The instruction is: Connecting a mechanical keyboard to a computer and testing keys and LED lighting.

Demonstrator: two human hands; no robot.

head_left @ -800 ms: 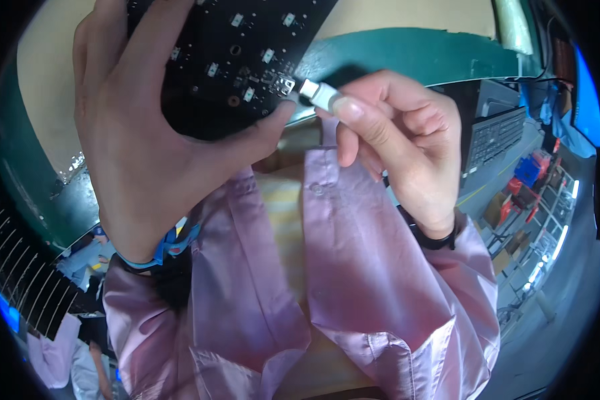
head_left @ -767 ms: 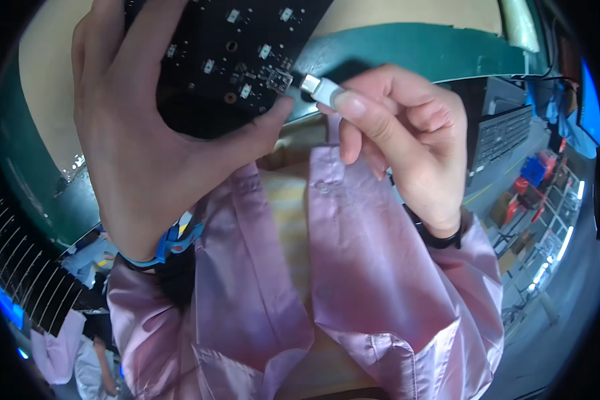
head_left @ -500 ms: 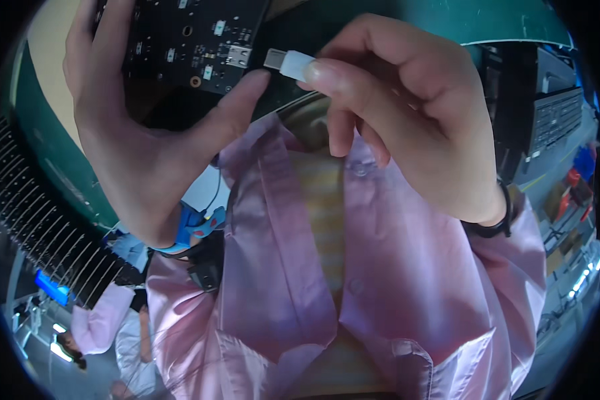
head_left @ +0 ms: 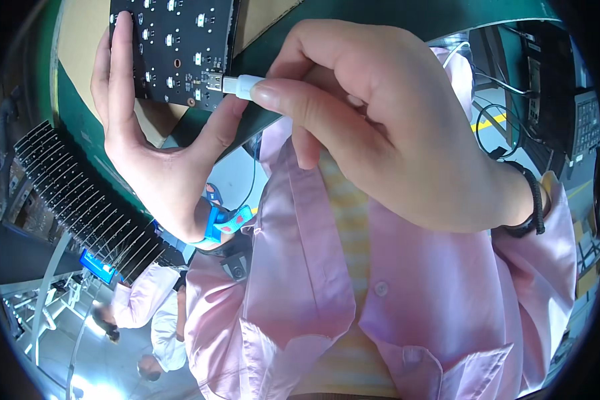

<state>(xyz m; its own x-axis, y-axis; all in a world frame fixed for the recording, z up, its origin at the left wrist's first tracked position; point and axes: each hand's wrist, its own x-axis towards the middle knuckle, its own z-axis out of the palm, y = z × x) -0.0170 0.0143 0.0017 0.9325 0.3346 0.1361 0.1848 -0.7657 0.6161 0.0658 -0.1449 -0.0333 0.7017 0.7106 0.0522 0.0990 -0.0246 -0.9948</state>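
One black rectangular circuit board sat at eleven o'clock within the spread fingers of the left hand, while the right hand pinched a white plastic plug, its silver tip at the board's metal socket but apparently not yet fully seated.

Electronics workshop | black circuit board | slotted black rack | green bench | 2 people
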